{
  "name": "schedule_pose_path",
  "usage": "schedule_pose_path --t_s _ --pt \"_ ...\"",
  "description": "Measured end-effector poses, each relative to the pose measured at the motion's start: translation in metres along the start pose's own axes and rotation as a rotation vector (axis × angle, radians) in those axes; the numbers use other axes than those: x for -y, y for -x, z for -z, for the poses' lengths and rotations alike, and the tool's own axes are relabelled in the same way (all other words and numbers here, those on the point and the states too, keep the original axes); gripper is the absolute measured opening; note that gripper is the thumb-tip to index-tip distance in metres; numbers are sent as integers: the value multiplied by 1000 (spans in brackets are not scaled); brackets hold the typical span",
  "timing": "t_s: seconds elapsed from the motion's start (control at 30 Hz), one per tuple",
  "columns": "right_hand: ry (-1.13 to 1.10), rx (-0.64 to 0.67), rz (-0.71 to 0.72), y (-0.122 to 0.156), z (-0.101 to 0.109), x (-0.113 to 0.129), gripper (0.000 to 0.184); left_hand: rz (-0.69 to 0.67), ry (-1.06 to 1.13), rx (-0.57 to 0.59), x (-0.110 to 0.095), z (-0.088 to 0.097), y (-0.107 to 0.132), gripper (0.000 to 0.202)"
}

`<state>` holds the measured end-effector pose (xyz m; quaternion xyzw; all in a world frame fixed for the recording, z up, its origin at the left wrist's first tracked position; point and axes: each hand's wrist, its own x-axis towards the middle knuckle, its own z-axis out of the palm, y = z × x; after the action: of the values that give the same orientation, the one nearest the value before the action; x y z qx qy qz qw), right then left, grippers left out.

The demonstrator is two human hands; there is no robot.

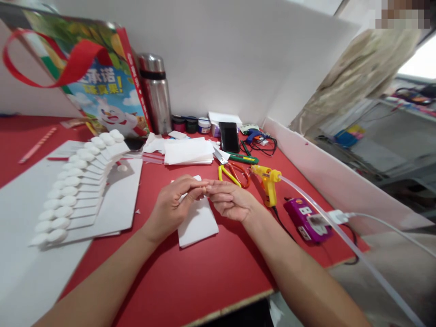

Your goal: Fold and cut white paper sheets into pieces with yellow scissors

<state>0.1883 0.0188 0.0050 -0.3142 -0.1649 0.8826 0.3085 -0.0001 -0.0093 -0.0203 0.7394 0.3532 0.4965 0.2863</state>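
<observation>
Below your left hand [171,204] and right hand [235,200], you have a flat white rectangular piece of paper or card [198,222], seemingly layered, lying on the red worktop [177,281]. Its near edge slants, the left corner closer to you. Your hands cover much of its far part. Whatever your meeting fingertips may pinch is too small to tell.

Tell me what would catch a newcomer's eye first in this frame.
Probably the curved white piece edged with round white discs, at left, and the colourful bag standing behind it. In the centre, the left hand and right hand meet at the fingertips above white sheets. A yellow glue gun is to their right.
</observation>
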Motion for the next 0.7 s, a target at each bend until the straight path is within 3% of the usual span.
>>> schedule_pose_path --t_s 0.2,0.37,0.5,0.57,0.7 --pt "33 -8 28 0 0 1 18 -4 -48 -10 0 0 -1 14" --pt "205 -55 129 0 -4 -6 23 285 144 -73 1 -3 -1 21" --pt "487 -105 283 -1 -7 -18 31 419 204 -45 6 -6 0 23" --pt "684 -193 369 -2 -4 -21 22 446 216 -25 8 -7 0 24" --pt "1171 -430 706 -2 8 -12 5 487 228 -81 11 -7 -1 25"
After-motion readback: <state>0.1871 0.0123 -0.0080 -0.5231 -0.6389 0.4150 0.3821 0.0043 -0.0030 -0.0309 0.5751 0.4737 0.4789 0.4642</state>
